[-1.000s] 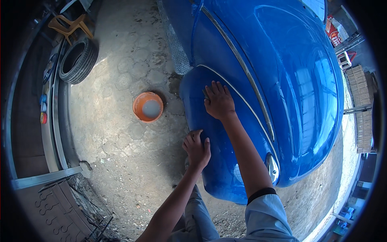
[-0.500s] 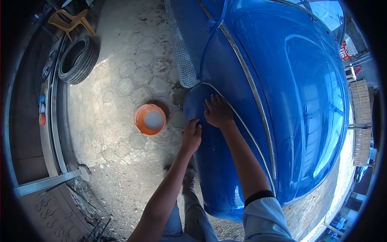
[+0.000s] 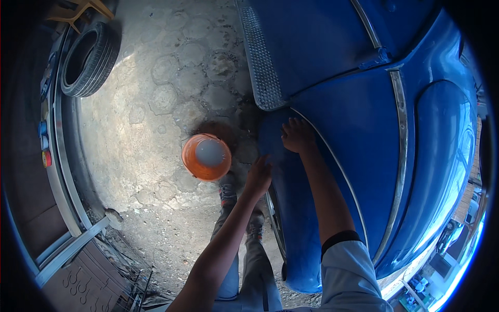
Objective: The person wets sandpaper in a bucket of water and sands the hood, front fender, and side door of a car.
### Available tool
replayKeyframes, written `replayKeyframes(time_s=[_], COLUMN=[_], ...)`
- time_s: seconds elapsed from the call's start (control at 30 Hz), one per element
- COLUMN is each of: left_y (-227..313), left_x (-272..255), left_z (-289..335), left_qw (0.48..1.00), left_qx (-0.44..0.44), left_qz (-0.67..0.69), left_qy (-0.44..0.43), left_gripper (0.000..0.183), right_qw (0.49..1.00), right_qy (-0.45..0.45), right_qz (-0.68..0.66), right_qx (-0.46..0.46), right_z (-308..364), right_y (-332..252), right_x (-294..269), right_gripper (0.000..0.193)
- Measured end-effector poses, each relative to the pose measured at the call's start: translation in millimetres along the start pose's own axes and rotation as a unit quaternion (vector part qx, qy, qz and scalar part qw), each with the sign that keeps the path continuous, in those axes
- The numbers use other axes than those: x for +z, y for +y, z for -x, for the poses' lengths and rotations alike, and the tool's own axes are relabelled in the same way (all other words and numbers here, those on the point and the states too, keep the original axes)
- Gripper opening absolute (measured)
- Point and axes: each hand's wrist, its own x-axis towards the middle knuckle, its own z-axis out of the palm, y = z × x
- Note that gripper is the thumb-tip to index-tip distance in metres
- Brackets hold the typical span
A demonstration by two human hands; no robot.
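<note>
A blue rounded car fender (image 3: 299, 218) lies in front of me, edged by a thin pale seam. Pressed on its upper part is my right hand (image 3: 299, 136), fingers bent and close together. Whatever may lie under that palm is hidden. Lower and to the left, my left hand (image 3: 258, 176) rests at the fender's outer edge, its fingers partly extended and partly in shadow; no object shows in it. An orange bucket (image 3: 188, 165) holding cloudy whitish liquid stands on the ground left of my left hand.
Beyond the fender runs a ribbed metal running board (image 3: 262, 67). At the far left a black tyre (image 3: 101, 65) leans beside a yellowish chair (image 3: 73, 18). A metal frame (image 3: 73, 249) borders the left side. My shoes (image 3: 227, 193) stand just below the bucket.
My view has shifted, so the car and bucket sit differently in it. My right hand stays on the fender's upper part, and my left hand stays by its outer edge.
</note>
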Motion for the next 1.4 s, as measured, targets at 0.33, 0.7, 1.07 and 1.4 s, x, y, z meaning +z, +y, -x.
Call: replayKeyframes(time_s=[0.33,0.7,1.07,1.4], left_y=[-87.7,-66.1,2.2,22.7], left_x=[-125.1,-89.0,29.0,29.8], left_z=[-47.4,14.2,60.5,112.7], left_qw=[0.97,0.941,0.984,0.95], left_qx=[-0.146,-0.172,-0.019,-0.028], left_qz=[0.188,0.273,0.135,0.279], left_qy=[-0.038,-0.101,-0.113,-0.137], left_gripper=[0.047,0.057,0.051,0.058], right_qw=[0.986,0.982,0.991,0.98], right_qy=[-0.117,0.036,-0.073,0.125], right_qz=[0.089,0.04,0.064,0.054], right_qx=[-0.084,-0.182,-0.095,-0.146], right_z=[-45.4,232.2,41.6,269.7], right_y=[-11.7,-7.8,5.3,-12.6], right_x=[13.4,-52.5,-14.3,-19.0], right_gripper=[0.049,0.043,0.049,0.045])
